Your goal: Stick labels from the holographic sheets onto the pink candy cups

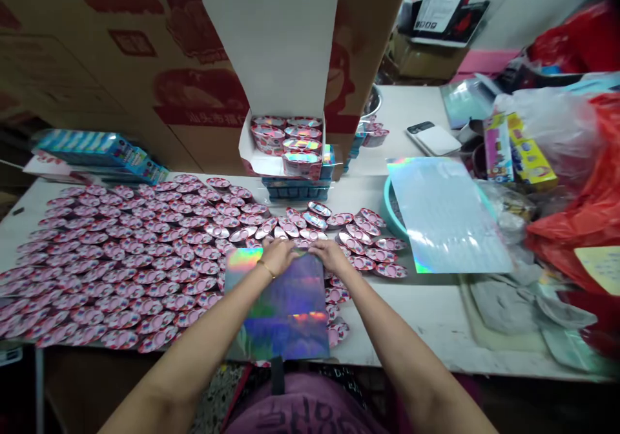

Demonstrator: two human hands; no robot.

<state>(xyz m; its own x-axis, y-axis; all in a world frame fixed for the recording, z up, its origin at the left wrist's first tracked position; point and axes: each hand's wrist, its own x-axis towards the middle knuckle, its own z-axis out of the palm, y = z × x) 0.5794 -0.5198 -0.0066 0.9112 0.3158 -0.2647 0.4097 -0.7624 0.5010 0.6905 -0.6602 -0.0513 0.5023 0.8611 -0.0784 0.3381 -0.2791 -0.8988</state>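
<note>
A shiny holographic sheet [290,318] lies in front of me, over some of the small pink-and-red oval boxes. My left hand [278,257] is at the sheet's far edge, its fingers bent and pressed together. Close beside it, my right hand [330,256] is closed too, fingertips pointing inward. Between the two sets of fingertips is something small that I cannot make out; an oval box [313,234] stands just beyond. Rows of similar oval boxes [145,259] fill the left of the table, with a few more right of my hand.
A white display box [268,46] with its lid up holds several oval packs, before a large carton [194,98]. At right, another holographic sheet [450,221] lies across a turquoise basin [390,208]. Beyond are a white scale [433,138] and a red plastic bag [562,234].
</note>
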